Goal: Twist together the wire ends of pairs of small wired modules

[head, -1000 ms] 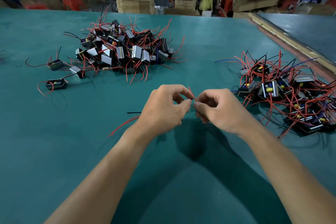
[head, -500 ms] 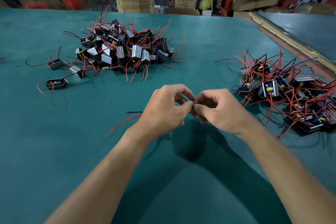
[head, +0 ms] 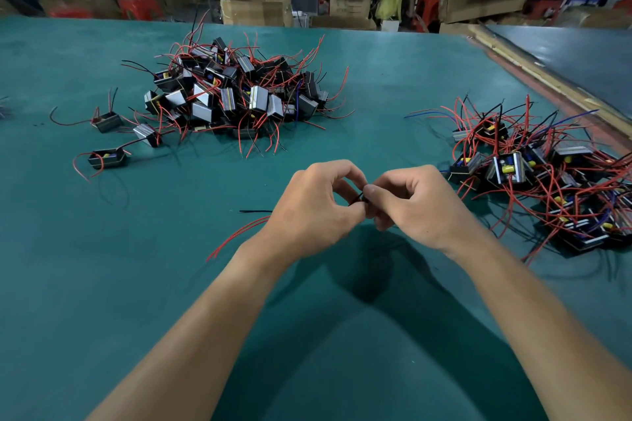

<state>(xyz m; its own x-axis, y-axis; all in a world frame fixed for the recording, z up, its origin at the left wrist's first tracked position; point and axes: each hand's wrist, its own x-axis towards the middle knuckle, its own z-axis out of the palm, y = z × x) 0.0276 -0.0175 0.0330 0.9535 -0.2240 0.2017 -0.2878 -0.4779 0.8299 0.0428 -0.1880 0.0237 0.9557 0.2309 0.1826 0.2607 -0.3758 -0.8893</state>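
- The left hand and right hand meet at mid-frame. The fingers of both hands are curled, and each thumb and forefinger pinches the wire ends, a short dark stub showing between the fingertips.
- The wires look thin, light and limp. They should bend readily, but bare strands could fray or snap if overtwisted. The best hold is probably close to the tips, one of the hands steadying while the other rolls.
- Red leads and a black lead trail left from under the left hand; the modules they belong to are hidden.
- A heap of modules sits upper centre-left, with a stray module further left. They are small, boxy and rigid-looking, likely light enough to drag by their leads.
- A second tangle lies at the right edge; whether its modules are already joined cannot be told.
- The tabletop is teal and matte, and probably gives some grip.
- Cardboard boxes, red stools and standing people line the top of the frame.
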